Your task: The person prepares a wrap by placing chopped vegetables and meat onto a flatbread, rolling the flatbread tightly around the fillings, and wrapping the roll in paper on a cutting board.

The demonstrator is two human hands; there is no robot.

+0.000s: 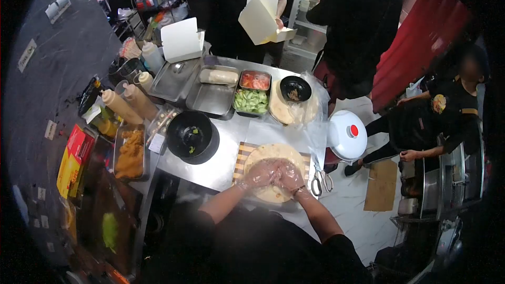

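Note:
A round flatbread (272, 152) lies on a striped wooden board (241, 161) at the steel counter's front edge. Over its middle, my left hand (259, 174) and my right hand (288, 174) come together in clear plastic gloves. The fingers of both curl inward around something on the bread that I cannot make out. Scissors (321, 181) lie just right of the board. Behind it stand metal trays of sliced cucumber (251, 101) and chopped tomato (255, 80).
A black bowl (189, 134) stands left of the board, sauce bottles (121, 106) further left. A small black bowl (295, 89) rests on stacked flatbreads (281, 108). A white lidded pot (347, 135) is at the right. Across the counter, one person holds an open box (259, 20); others stand right.

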